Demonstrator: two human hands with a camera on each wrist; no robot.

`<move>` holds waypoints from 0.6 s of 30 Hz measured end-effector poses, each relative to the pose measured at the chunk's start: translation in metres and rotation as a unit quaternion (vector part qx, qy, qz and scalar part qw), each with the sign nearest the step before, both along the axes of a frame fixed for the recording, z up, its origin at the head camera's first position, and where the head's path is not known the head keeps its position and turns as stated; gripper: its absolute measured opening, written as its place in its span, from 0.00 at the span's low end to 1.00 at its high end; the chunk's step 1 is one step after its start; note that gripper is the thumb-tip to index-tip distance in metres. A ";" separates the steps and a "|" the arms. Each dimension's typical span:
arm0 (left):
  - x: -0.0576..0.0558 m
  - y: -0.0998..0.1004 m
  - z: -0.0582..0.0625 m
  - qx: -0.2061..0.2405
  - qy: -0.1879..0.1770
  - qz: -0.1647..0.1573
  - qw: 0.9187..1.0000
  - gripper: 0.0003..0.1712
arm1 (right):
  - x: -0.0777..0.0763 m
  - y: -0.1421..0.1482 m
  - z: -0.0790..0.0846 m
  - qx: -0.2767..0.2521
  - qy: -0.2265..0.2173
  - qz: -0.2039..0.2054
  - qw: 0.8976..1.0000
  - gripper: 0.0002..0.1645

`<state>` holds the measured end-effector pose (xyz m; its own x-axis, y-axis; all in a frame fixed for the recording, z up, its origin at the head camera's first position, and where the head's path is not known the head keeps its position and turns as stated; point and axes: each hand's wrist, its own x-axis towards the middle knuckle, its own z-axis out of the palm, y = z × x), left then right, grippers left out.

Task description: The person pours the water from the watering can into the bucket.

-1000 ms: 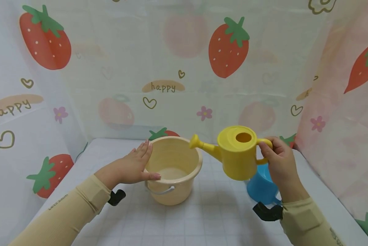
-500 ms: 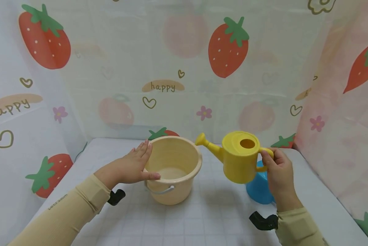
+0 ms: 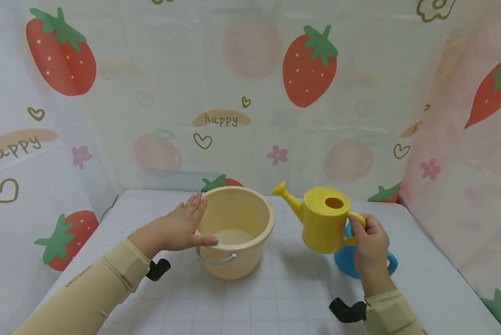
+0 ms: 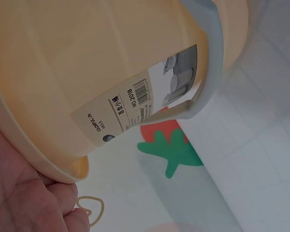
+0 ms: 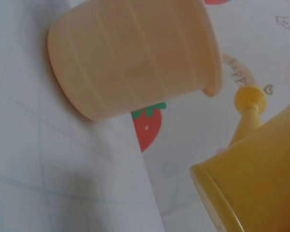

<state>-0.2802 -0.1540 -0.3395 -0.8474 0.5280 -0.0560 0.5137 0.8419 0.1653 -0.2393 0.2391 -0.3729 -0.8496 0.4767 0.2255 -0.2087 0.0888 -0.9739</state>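
Note:
A cream plastic bucket (image 3: 244,261) stands upright on the table, its light grey handle (image 3: 223,260) hanging down the front. My left hand (image 3: 177,228) rests on the bucket's left rim with fingers extended; the left wrist view shows that hand (image 4: 31,195) at the rim and a printed label (image 4: 130,99) on the bucket's side. To the right, my right hand (image 3: 368,251) grips a yellow watering can (image 3: 323,228) by its handle, raised above the table. The can's spout points left toward the bucket and tilts up. In the right wrist view, the can (image 5: 261,169) shows without the hand.
Partly hidden behind the can and my right hand is a blue vessel (image 3: 346,264) with a loop handle, standing on the table. A white grid-patterned cloth (image 3: 271,302) covers the table. Strawberry-print curtains (image 3: 250,153) hang at the back and both sides.
My right hand has lowered the watering can and brought it slightly nearer, its spout drawing away from the bucket's rim. More of the blue vessel's handle shows. The left hand and bucket stay put.

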 end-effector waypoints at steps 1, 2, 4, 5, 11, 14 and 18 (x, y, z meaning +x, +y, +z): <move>0.000 0.000 0.000 -0.001 0.000 0.000 1.000 0.67 | 0.000 -0.001 -0.002 0.000 -0.002 0.000 1.000 0.17; 0.000 0.000 0.000 -0.002 -0.001 0.001 1.000 0.67 | 0.000 -0.001 -0.003 0.004 -0.010 -0.002 1.000 0.18; 0.000 0.000 0.000 -0.001 -0.001 0.001 1.000 0.67 | -0.001 -0.003 -0.007 0.008 -0.023 -0.003 1.000 0.19; 0.001 0.000 0.000 -0.002 -0.001 0.002 1.000 0.67 | -0.001 -0.003 -0.009 0.017 -0.033 -0.007 0.999 0.20; 0.002 0.000 0.001 0.001 0.000 0.000 1.000 0.67 | -0.004 -0.007 -0.023 0.025 -0.052 -0.011 0.998 0.26; 0.002 0.000 0.001 0.001 0.000 -0.001 1.000 0.67 | -0.005 -0.011 -0.030 0.029 -0.054 -0.006 0.998 0.26; 0.003 0.000 0.002 0.002 -0.001 -0.001 1.000 0.67 | -0.006 -0.018 -0.037 0.028 -0.068 0.003 0.997 0.26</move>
